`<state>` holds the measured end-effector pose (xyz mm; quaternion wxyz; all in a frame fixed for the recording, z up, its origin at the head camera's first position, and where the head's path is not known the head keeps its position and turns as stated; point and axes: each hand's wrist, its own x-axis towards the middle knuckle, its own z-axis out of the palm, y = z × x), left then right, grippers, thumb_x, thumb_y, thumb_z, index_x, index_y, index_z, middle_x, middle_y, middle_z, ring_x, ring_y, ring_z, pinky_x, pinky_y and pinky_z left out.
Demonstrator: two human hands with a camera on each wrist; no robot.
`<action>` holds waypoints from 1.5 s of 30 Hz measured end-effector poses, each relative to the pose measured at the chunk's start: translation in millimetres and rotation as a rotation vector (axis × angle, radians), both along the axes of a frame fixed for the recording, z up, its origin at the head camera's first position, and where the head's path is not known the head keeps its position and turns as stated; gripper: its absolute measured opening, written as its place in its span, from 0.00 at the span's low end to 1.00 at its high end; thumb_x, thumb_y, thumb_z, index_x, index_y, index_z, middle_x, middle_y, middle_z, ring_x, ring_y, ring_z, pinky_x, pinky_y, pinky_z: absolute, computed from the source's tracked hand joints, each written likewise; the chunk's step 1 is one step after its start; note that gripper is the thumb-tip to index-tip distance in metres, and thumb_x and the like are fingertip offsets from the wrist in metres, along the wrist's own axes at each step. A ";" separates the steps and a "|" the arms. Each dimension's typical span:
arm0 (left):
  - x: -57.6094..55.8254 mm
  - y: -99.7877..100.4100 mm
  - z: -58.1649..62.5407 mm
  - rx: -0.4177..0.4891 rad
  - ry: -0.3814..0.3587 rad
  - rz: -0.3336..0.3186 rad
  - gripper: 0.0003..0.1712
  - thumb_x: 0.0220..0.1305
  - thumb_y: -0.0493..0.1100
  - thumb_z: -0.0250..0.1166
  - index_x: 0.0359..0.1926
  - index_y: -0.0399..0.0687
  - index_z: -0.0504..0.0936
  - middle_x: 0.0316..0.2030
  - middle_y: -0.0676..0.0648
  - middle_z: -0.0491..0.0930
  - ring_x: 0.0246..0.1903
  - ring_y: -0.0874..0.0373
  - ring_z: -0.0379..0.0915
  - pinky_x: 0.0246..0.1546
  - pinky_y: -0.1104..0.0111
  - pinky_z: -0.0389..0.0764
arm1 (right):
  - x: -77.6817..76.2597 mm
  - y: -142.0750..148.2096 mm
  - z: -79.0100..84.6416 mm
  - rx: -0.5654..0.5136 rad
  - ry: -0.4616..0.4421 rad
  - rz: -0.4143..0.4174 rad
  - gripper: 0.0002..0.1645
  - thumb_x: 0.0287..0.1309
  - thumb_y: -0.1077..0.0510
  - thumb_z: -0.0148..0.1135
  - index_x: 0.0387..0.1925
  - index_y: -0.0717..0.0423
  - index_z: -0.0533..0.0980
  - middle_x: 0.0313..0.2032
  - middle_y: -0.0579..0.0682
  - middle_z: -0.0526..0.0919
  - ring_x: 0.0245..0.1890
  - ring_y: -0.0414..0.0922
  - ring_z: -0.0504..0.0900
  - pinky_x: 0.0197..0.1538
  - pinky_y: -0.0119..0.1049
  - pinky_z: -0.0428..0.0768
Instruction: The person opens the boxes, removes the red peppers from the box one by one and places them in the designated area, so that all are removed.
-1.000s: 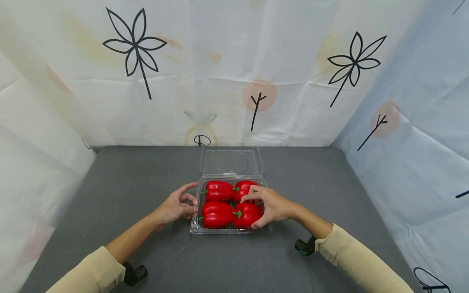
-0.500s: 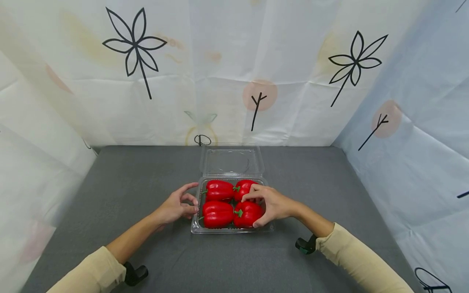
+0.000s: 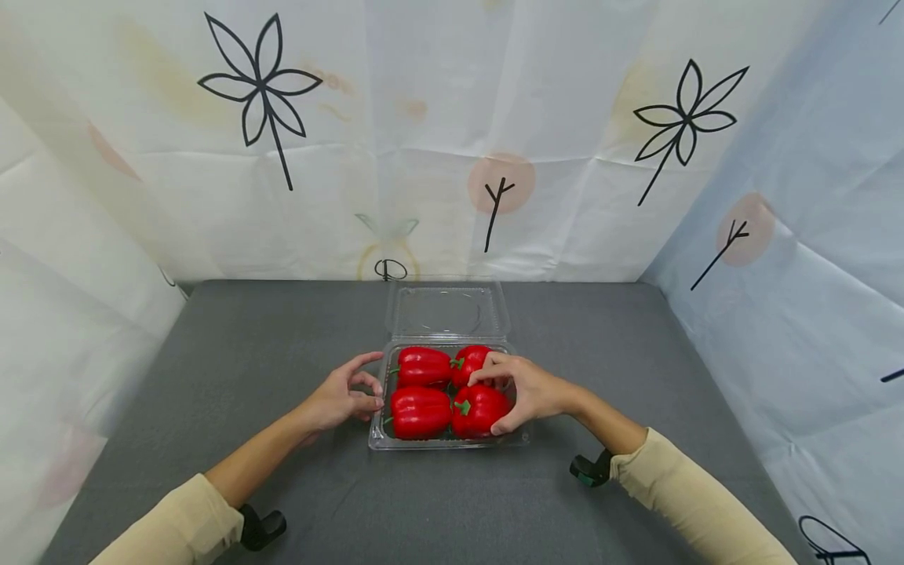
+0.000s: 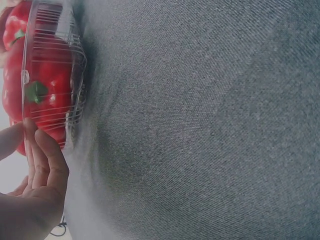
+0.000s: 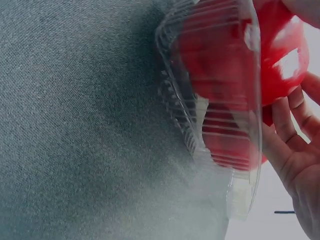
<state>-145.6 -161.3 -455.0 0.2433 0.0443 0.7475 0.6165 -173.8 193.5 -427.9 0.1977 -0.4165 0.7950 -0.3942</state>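
Note:
A clear plastic clamshell container (image 3: pixel 395 444) sits on the table with several red bell peppers inside. My left hand (image 3: pixel 348 399) pinches its left rim between thumb and fingertips, as the left wrist view shows (image 4: pixel 42 172). My right hand (image 3: pixel 533 392) holds the front right bell pepper (image 3: pixel 482 412), fingers at its far side and thumb at the near side. In the right wrist view this bell pepper (image 5: pixel 285 55) stands partly above the rim. The back right bell pepper (image 3: pixel 468 365) is partly hidden by my right fingers. Two more bell peppers lie on the left, the front one (image 3: pixel 420 413) nearest my left hand.
The container's clear lid (image 3: pixel 446 310) lies folded back toward the rear wall. Grey cloth covers the table (image 3: pixel 282 329). White patterned curtains (image 3: pixel 424 118) hang behind and at both sides.
My right hand and the front right bell pepper have risen slightly and shifted a little to the right. The left hand stays at the container's rim.

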 end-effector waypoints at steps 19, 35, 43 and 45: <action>1.8 2.6 1.3 -0.003 0.008 0.008 0.45 0.62 0.30 0.66 0.75 0.47 0.55 0.39 0.43 0.76 0.34 0.51 0.80 0.39 0.61 0.84 | -3.8 8.8 -1.3 -0.091 -0.166 -0.035 0.36 0.46 0.56 0.71 0.60 0.58 0.76 0.53 0.54 0.73 0.52 0.54 0.73 0.44 0.50 0.86; 5.2 4.8 1.0 0.016 -0.010 0.034 0.45 0.63 0.30 0.65 0.75 0.49 0.54 0.40 0.40 0.76 0.33 0.50 0.79 0.37 0.58 0.86 | -4.3 19.0 29.7 -0.103 -0.186 -0.040 0.34 0.52 0.57 0.70 0.61 0.60 0.76 0.53 0.54 0.76 0.53 0.54 0.75 0.44 0.49 0.86; 6.7 7.3 0.4 0.040 -0.033 0.063 0.44 0.63 0.28 0.64 0.75 0.49 0.55 0.40 0.39 0.75 0.33 0.50 0.78 0.35 0.56 0.87 | -17.3 48.9 40.5 -0.144 -0.026 -0.301 0.34 0.52 0.62 0.72 0.61 0.64 0.75 0.51 0.56 0.76 0.51 0.55 0.77 0.43 0.44 0.87; 7.3 7.2 0.6 0.053 -0.036 0.064 0.44 0.63 0.28 0.64 0.75 0.49 0.54 0.41 0.39 0.74 0.33 0.50 0.77 0.34 0.55 0.87 | -22.7 57.7 38.7 -0.171 0.030 -0.382 0.34 0.51 0.65 0.72 0.62 0.65 0.74 0.52 0.58 0.76 0.51 0.55 0.77 0.43 0.42 0.87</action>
